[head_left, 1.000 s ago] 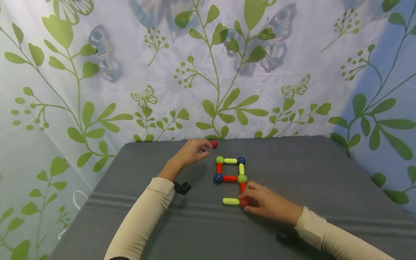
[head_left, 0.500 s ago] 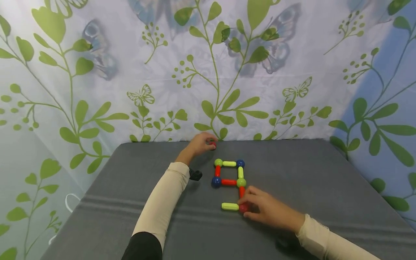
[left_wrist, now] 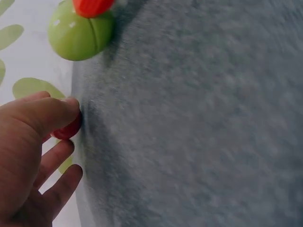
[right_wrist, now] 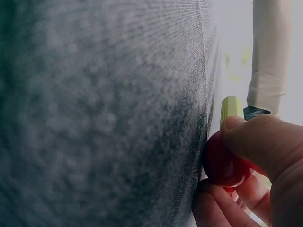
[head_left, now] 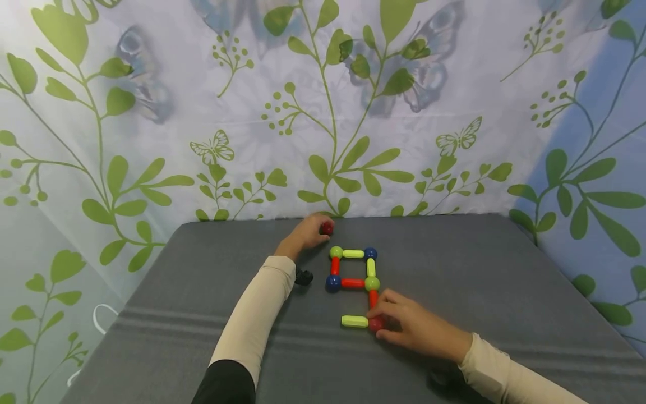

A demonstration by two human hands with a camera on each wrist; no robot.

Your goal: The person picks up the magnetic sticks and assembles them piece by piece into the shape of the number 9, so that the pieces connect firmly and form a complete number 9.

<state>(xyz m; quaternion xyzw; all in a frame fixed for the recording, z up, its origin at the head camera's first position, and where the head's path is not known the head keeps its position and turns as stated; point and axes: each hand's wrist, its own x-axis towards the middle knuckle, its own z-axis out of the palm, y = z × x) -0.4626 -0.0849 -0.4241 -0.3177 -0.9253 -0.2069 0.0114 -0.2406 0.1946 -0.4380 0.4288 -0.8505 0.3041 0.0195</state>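
Observation:
Near the far table edge my left hand [head_left: 306,232] pinches a loose red ball [head_left: 327,228]; the left wrist view shows the thumb against this ball [left_wrist: 67,128]. My right hand [head_left: 420,326] grips another red ball [head_left: 375,324] at the lower corner of a figure of magnetic rods and balls. A yellow-green rod [head_left: 355,321] points left from that ball, and a red rod [head_left: 373,298] runs up to a green ball [head_left: 372,284]. Above is a square with a blue ball [head_left: 333,282], a second blue ball [head_left: 370,254] and a second green ball [head_left: 336,252].
A grey cloth covers the table [head_left: 479,269]. Behind its far edge hangs a leaf-patterned curtain [head_left: 282,140]. A white cord [head_left: 103,317] loops at the left edge. A small black device [head_left: 304,276] sits at my left wrist.
My left hand has moved forward and right to the loose red ball, taken hold of it and drawn it slightly closer. My right hand stays on the corner ball.

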